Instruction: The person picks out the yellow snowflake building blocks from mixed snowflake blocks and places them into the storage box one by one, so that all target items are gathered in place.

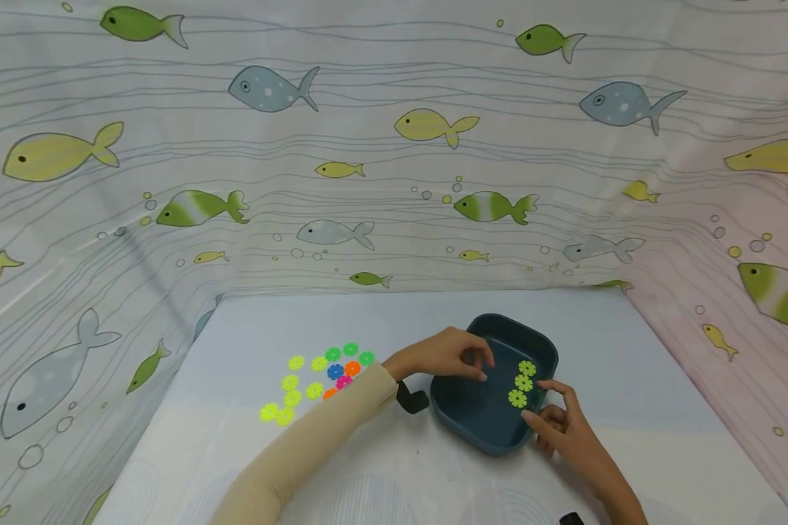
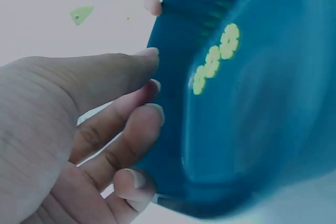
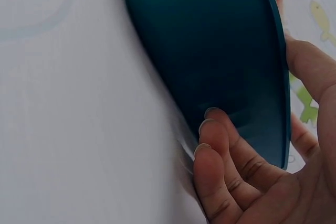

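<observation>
A dark blue rounded tray (image 1: 476, 419) stands on the white table, and three yellow notched plastic discs (image 1: 524, 383) lie in a row inside it along the right side. My left hand (image 1: 449, 351) hovers over the tray's left part, fingers loosely bent, with nothing seen between them. In the left wrist view the fingertips of that hand (image 2: 105, 114) appear in front of the tray. My right hand (image 1: 568, 434) holds the tray's right edge. Its thumb is at the rim, while several fingers (image 3: 212, 166) curl against the outer wall in the right wrist view.
Left of the tray lie several loose notched discs: yellow ones (image 1: 292, 397), green ones (image 1: 351, 349), a blue one (image 1: 335, 372), orange ones (image 1: 352, 368) and a pink one (image 1: 344, 382). My left sleeve (image 1: 322, 430) crosses beside them. Fish-printed cloth (image 1: 381, 197) walls the table at back and sides.
</observation>
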Available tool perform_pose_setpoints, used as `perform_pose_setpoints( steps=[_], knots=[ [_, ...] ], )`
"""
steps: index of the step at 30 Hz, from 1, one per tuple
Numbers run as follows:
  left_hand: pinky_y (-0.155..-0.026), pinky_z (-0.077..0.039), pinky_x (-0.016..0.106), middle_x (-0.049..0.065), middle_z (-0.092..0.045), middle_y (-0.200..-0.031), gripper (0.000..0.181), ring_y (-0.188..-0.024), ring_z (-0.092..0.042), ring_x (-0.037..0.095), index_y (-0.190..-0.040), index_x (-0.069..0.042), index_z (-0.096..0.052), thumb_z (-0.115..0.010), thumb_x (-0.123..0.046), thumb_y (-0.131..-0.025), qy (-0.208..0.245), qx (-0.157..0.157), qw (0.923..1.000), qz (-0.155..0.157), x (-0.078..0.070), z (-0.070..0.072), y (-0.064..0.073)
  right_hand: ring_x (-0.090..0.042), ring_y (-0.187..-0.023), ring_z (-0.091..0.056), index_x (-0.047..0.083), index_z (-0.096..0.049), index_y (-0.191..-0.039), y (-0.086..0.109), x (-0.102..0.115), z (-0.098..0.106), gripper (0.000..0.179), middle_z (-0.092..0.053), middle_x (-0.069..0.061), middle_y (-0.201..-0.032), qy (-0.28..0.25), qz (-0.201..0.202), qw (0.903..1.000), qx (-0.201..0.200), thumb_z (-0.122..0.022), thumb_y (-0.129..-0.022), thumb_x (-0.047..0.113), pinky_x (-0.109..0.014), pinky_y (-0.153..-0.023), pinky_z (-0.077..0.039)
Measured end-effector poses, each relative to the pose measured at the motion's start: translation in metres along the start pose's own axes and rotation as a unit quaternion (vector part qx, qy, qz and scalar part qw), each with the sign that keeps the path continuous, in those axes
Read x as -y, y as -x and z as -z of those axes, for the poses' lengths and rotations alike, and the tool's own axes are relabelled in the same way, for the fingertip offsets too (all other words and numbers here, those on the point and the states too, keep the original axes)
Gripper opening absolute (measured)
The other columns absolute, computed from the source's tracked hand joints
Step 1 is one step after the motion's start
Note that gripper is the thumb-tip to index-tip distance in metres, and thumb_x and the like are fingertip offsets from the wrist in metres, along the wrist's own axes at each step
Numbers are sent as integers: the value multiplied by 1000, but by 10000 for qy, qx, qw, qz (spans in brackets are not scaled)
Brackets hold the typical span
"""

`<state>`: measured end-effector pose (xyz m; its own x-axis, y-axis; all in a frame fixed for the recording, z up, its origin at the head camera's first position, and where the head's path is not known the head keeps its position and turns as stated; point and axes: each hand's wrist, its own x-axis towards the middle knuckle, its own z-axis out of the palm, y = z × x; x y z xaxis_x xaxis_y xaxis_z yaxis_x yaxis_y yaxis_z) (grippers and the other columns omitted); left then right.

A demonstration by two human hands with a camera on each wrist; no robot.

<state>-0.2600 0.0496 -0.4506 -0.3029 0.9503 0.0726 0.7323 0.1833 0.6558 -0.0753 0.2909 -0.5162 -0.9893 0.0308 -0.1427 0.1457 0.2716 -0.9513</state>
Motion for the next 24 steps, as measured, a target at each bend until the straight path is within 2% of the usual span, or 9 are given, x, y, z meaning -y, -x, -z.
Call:
perform_pose_setpoints(
  steps=[9,14,18,24],
  knots=[
    [-66,-51,21,-11,-67,-89,27,-67,-59,8,-119,-5,-70,-74,-20,-97,279,-407,9987,152,9,3,29,-31,-66,-60,24,-22,-150,1,0,-2,67,-62,-20,-90,-31,35,10000,-43,-68,-102,25,-38,-57,-53],
    [-66,-51,23,-10,-68,-90,22,-68,-60,10,-118,-10,-70,-73,-20,-98,336,-703,9965,311,16,7,49,-31,-65,-60,22,-22,-150,1,0,-1,67,-63,-20,-89,1,69,10000,-16,-68,-102,25,-38,-55,-53],
    [-67,-52,25,-10,-69,-91,21,-69,-61,13,-118,-12,-71,-72,-20,-99,318,-945,9936,523,23,12,65,-30,-65,-59,22,-22,-151,0,1,0,67,-62,-19,-88,23,97,9999,-57,-68,-102,25,-38,-55,-52],
    [-68,-53,26,-8,-68,-90,18,-71,-61,14,-117,-15,-70,-70,-18,-99,303,-1067,9898,890,36,17,93,-31,-65,-60,21,-22,-151,1,1,-1,68,-63,-19,-88,33,126,9999,-31,-68,-102,24,-39,-54,-53]
  ],
)
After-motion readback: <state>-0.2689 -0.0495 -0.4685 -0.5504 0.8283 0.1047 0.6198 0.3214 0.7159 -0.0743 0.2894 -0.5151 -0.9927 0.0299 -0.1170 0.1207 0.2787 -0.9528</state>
